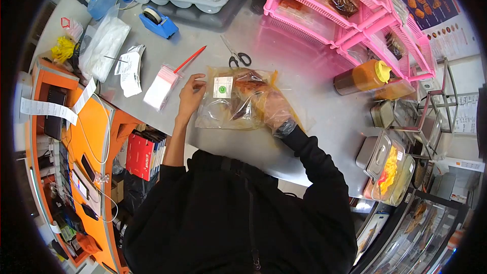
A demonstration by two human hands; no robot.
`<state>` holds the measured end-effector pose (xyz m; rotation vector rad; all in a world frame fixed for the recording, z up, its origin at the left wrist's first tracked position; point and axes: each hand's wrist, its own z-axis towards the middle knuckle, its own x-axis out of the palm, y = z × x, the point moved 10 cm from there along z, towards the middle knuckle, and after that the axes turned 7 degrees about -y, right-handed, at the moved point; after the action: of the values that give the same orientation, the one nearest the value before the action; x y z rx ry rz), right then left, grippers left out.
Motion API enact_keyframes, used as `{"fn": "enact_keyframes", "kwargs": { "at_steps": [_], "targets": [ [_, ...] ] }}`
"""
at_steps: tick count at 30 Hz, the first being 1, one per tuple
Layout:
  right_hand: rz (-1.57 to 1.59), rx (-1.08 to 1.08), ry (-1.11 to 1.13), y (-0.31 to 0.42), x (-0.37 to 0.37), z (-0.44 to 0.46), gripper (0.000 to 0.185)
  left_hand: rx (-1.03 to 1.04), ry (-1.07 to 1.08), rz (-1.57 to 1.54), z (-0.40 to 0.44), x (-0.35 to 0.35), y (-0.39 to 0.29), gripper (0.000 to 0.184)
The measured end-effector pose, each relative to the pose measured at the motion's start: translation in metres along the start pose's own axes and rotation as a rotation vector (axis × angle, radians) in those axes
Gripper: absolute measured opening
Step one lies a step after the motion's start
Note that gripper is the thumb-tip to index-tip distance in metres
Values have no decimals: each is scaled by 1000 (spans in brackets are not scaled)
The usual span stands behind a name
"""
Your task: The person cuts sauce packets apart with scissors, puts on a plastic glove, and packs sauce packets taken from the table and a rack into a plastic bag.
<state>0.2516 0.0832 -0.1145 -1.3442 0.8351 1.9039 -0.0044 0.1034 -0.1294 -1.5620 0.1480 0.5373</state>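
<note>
A clear plastic bag (pixel 213 114) lies flat on the steel table, with reddish-brown food in sauce (pixel 251 85) inside and a white label with a green round mark (pixel 222 88) near its upper left. My left hand (pixel 192 95) is at the bag's left edge, its bent fingers apart; whether the fingertips touch the plastic is unclear. In a clear plastic glove, my right hand (pixel 277 109) is at the right part of the bag, by the food. Its fingers are blurred by plastic and glare, so their grip does not show. Black-handled scissors (pixel 238 57) rest just above the bag.
Left of the bag are a red pen (pixel 190 59), small plastic bags (pixel 161 87), printed slips (pixel 131 73) and a blue tape dispenser (pixel 158 22). Pink racks (pixel 304 25) stand at the back right. A yellow-capped sauce bottle (pixel 357 77) and metal containers (pixel 373 155) are along the right.
</note>
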Motion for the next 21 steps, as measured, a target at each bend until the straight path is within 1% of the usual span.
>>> {"fn": "enact_keyframes", "kwargs": {
  "at_steps": [4, 7, 10, 14, 16, 17, 20, 21],
  "targets": [
    [42, 21, -36, -9, 1, 5, 30, -35, 50, 70, 6, 7, 8, 34],
    [95, 33, -67, -16, 0, 6, 27, -6, 63, 39, 11, 8, 11, 34],
    [179, 47, -113, -24, -4, 0, 25, -95, 110, 2, 12, 4, 22, 35],
    [338, 79, -190, -31, -8, -20, 22, -102, 10, 9, 16, -8, 38, 36],
    [314, -11, -236, -19, -32, -28, 21, -115, -27, 67, 14, -13, 35, 37],
    [220, -144, -276, -5, -54, -31, 18, -115, -35, 54, 13, -14, 36, 37],
    [189, -83, -117, 0, -86, -37, 26, -110, -56, 9, 17, -13, 41, 37],
    [293, 18, -121, -13, -85, -46, 28, -112, -60, -4, 17, -12, 48, 37]
  ]
}}
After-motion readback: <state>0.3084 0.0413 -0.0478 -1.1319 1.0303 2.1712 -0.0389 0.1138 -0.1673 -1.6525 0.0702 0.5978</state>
